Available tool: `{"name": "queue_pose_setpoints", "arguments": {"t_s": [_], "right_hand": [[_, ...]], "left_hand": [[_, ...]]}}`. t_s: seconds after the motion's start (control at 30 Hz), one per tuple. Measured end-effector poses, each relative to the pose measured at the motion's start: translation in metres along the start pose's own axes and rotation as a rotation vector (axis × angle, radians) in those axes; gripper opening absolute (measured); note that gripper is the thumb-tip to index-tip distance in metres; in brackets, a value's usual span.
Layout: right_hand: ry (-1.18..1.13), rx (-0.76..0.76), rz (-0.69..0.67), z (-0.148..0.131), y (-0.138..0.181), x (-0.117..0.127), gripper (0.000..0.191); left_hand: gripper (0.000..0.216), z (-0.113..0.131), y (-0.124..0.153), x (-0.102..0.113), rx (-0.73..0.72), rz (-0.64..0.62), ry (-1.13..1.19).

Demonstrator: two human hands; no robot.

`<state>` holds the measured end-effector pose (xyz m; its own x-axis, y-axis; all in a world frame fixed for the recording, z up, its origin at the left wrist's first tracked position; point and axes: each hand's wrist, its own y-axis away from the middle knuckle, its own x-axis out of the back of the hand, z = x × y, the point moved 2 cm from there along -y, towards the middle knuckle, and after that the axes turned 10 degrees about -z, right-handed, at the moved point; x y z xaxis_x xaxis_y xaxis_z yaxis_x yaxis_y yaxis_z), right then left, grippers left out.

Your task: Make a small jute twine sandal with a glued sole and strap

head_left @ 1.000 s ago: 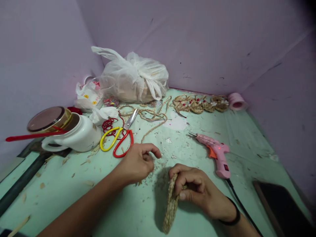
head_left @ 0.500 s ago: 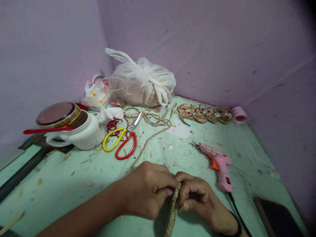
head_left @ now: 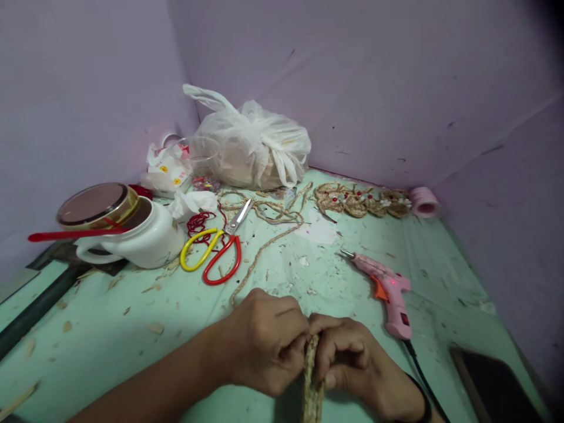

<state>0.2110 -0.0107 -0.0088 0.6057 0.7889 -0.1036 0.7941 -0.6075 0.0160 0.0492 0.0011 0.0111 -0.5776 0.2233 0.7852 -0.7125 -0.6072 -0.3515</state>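
My left hand [head_left: 264, 341] and my right hand [head_left: 352, 364] are pressed together low in the view, fingers curled around a flat coiled jute mat [head_left: 312, 388] held on edge between them. A jute cord [head_left: 259, 255] runs from under my left hand up across the green table [head_left: 132, 329] toward a loose tangle of cord. A black band circles my right wrist. A pink glue gun [head_left: 388, 288] with a red light on lies just right of my hands.
Scissors [head_left: 218, 252] with one yellow and one red handle lie near red string. A white pot [head_left: 136, 241], a gold-rimmed lid [head_left: 94, 205], a tied plastic bag [head_left: 251, 141], finished jute ornaments [head_left: 361, 202], a pink spool [head_left: 423, 202]. Purple walls close three sides. A dark slab [head_left: 497, 385] lies right.
My left hand came from the table beside the cord to the mat and closed on it against my right hand. The view shifted slightly.
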Motion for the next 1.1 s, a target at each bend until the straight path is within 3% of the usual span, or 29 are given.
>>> {"name": "queue_pose_setpoints", "arguments": {"t_s": [0.1,0.17,0.3,0.4,0.5,0.63,0.77,0.87,1.1], "right_hand": [[0.006,-0.045,-0.066,0.002,0.0,-0.004,0.006],[0.007,-0.049,0.002,0.004,-0.001,-0.002,0.005],[-0.012,-0.005,0.315,0.008,0.0,0.011,0.005],[-0.027,0.017,0.327,0.01,0.002,0.016,0.004],[-0.016,0.08,0.268,0.009,0.005,0.016,0.005],[0.035,0.147,0.22,0.007,0.008,0.017,0.005],[0.048,0.167,0.217,0.007,0.008,0.018,0.005],[0.049,0.154,0.227,0.008,0.007,0.018,0.005],[0.052,0.083,0.27,0.009,0.009,0.018,0.006]], "left_hand": [[0.008,-0.014,0.0,0.009,0.132,0.115,0.064],[0.007,-0.025,0.001,0.016,0.28,0.163,0.094],[0.016,-0.039,0.0,0.019,0.564,0.059,-0.029],[0.031,-0.04,-0.001,0.019,0.662,-0.002,-0.091],[0.015,-0.034,-0.002,0.017,0.699,-0.059,0.212],[0.027,-0.02,-0.003,0.011,0.652,-0.335,0.692],[0.029,-0.009,-0.005,0.009,0.464,-0.478,0.687],[0.024,-0.006,-0.004,0.005,0.409,-0.519,0.621],[0.017,-0.008,0.0,-0.01,0.517,-0.434,0.746]]}}
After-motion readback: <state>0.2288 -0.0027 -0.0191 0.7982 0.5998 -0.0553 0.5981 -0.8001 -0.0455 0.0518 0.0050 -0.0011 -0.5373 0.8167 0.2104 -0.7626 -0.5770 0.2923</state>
